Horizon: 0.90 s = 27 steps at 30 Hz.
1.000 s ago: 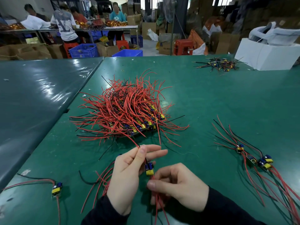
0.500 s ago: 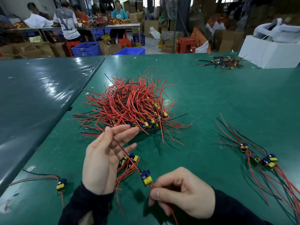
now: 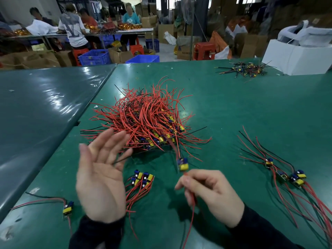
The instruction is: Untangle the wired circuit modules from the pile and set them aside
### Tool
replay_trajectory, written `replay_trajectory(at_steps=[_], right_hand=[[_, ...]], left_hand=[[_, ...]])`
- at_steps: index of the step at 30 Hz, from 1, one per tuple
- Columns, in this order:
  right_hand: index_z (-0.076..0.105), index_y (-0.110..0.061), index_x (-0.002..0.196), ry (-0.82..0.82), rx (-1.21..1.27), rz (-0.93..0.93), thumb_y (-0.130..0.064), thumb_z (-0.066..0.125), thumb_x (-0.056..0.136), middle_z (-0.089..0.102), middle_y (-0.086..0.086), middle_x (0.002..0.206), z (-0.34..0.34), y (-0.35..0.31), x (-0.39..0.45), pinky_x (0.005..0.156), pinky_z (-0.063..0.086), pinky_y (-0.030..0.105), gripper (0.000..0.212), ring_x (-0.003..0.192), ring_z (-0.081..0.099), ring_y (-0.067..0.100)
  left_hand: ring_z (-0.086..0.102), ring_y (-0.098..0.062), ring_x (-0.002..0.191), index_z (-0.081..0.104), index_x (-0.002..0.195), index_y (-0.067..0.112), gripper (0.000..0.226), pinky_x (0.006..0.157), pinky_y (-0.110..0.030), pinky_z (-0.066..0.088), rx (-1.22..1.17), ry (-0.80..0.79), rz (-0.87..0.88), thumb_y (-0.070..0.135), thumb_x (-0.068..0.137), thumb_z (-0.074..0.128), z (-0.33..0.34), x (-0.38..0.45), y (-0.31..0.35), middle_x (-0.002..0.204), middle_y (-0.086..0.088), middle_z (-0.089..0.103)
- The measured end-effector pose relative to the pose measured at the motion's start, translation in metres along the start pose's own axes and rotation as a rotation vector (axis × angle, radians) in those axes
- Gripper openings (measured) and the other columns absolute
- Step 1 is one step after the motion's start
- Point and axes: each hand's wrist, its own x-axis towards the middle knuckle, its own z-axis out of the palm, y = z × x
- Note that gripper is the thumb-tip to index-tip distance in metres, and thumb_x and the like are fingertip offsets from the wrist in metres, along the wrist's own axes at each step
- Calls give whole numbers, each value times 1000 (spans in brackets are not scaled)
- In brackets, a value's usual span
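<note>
A tangled pile of red and black wired modules (image 3: 145,121) lies mid-table. My right hand (image 3: 210,194) pinches the red wires of one yellow-and-blue module (image 3: 182,164), which hangs raised just in front of the pile. My left hand (image 3: 100,175) is lifted, palm up, fingers spread, with a thin black wire crossing its fingertips. A small cluster of modules (image 3: 142,178) lies between my hands. Several separated modules (image 3: 291,175) lie at the right. One single module (image 3: 68,208) lies at the near left.
The green table (image 3: 233,112) meets a darker table (image 3: 36,105) on the left. A small wire heap (image 3: 246,68) and a white box (image 3: 298,54) sit at the far right. People work at a far bench, with crates and stools behind.
My left hand let the wire slide out, opened and rose palm up. My right hand moved right and up, carrying the module away from the small cluster.
</note>
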Motion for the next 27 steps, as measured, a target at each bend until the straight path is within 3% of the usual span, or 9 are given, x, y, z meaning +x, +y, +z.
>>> replay_trajectory(at_steps=[3,6,9,11,13,18,21,24,27], right_hand=[[72,-9,73,194,21,-71,-20,55,83,53,3,48,-8,-1,4,51,38,14,23,45,47,8],[73,-7,75,195,7,-107,-19,55,84,52,2,49,-8,0,2,53,39,15,23,47,47,8],[69,-2,71,79,-59,-110,-21,58,85,55,1,49,-3,5,-3,54,40,18,26,49,49,8],[67,2,71,17,-143,-92,-23,58,86,58,2,51,-1,8,-4,55,40,20,31,51,52,8],[67,4,71,-1,-157,-75,-25,58,87,63,1,56,2,9,-4,59,42,20,34,56,56,7],[67,-9,64,22,-79,-61,-24,56,89,63,-1,54,6,4,-3,61,44,16,31,57,59,5],[68,-12,66,15,-85,-77,-22,56,90,64,4,54,11,-1,-8,59,45,19,28,53,57,9],[69,-13,66,-46,-135,-55,-26,58,90,67,3,57,17,-4,-20,54,41,16,30,49,53,4],[69,-16,64,-70,-218,-68,-27,58,90,67,-1,54,19,-9,-33,50,39,15,31,45,51,5]], left_hand=[[57,-22,120,51,121,7,41,90,-29,51,97,-127,63,27,86,48,13,-18,-12,121,-9,65],[57,-20,120,51,125,8,54,97,-32,48,271,-258,-25,29,76,61,17,-34,-27,125,-5,64],[68,-18,94,69,98,10,28,81,-30,56,422,-409,-268,25,74,65,20,-46,-39,101,-7,73],[65,-20,65,71,87,6,23,57,-28,55,467,-447,-317,24,75,63,21,-49,-43,87,-15,73],[55,-21,49,70,85,1,24,44,-26,47,462,-439,-324,22,77,63,23,-49,-43,79,-24,68],[49,-19,43,71,87,-1,23,43,-22,43,335,-440,-432,21,79,70,23,-47,-39,81,-16,72],[57,-22,51,74,83,8,27,45,-25,47,213,-387,-499,32,74,63,24,-43,-30,96,-17,72],[71,-20,85,73,76,9,26,68,-30,57,174,-202,-434,30,73,59,17,-24,-21,96,-19,72],[71,-19,93,74,75,9,26,74,-29,57,154,-172,-419,29,73,58,15,-19,-15,95,-19,72]])
